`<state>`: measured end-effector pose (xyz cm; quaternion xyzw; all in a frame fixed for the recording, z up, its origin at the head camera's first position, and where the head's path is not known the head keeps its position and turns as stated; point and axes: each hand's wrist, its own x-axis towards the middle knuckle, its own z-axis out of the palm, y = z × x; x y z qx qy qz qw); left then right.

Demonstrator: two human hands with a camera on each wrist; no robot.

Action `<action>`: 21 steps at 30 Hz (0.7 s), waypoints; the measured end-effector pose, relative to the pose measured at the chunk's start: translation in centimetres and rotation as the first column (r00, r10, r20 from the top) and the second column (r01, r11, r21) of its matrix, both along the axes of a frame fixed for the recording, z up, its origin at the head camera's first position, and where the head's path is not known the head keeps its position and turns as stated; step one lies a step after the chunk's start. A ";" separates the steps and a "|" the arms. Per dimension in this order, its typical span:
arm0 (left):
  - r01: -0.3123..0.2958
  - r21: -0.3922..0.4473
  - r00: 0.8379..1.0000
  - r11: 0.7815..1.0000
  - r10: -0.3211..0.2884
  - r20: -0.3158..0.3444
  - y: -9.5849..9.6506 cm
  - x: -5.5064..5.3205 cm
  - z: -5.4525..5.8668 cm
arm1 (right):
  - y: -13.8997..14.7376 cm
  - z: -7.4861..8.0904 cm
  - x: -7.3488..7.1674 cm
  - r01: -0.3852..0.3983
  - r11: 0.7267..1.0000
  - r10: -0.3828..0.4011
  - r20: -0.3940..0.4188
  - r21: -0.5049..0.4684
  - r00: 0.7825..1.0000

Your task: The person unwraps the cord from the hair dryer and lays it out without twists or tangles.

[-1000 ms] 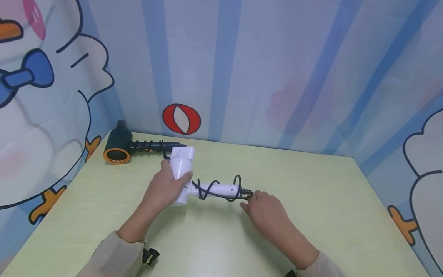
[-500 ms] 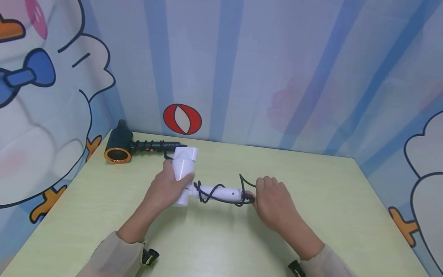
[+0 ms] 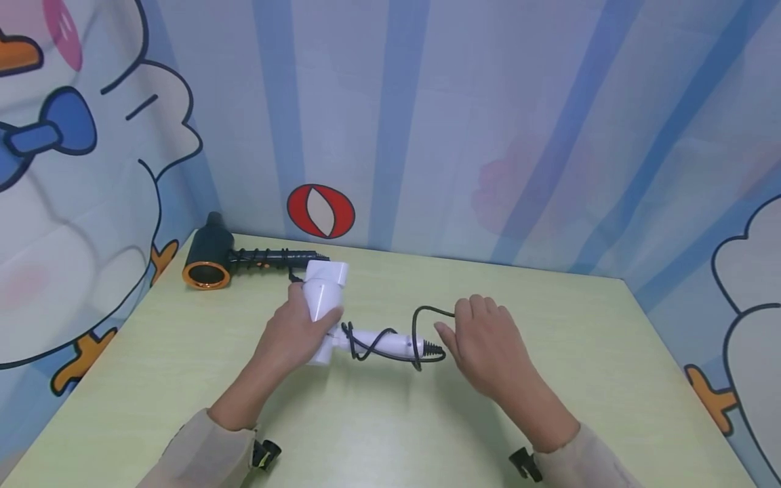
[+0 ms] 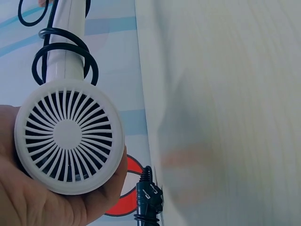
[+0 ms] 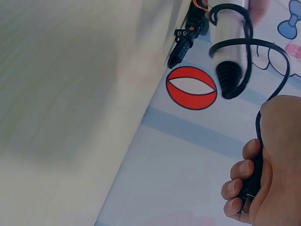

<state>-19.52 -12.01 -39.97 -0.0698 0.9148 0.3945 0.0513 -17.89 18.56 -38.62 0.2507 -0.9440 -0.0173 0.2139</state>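
My left hand (image 3: 295,332) grips the barrel of a white hair dryer (image 3: 323,295), its handle pointing right. In the left wrist view the round vented end (image 4: 68,134) faces the camera, with the thumb and fingers around the barrel. A black power cord (image 3: 415,322) winds loosely around the handle and loops off to the right. The fingers of my right hand (image 3: 491,346) are curled around the cord's plug (image 5: 251,186), whose metal pins show in the right wrist view. The dryer is held above the table.
A black hair dryer (image 3: 210,247) with an orange ring lies at the table's back left corner, its cord wrapped around its handle. The pale wooden table (image 3: 549,318) ends at a striped cartoon backdrop (image 3: 451,135), which also covers both sides.
My right hand has moved from the handle's end up and to the right, drawing a loop of cord away from it. The left hand and hair dryer have shifted only slightly right.
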 end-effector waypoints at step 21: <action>-0.081 0.063 0.997 0.995 0.080 0.018 0.0 -0.4 0.2 | -2.1 1.4 4.0 -0.074 0.997 0.075 -0.012 0.011 0.997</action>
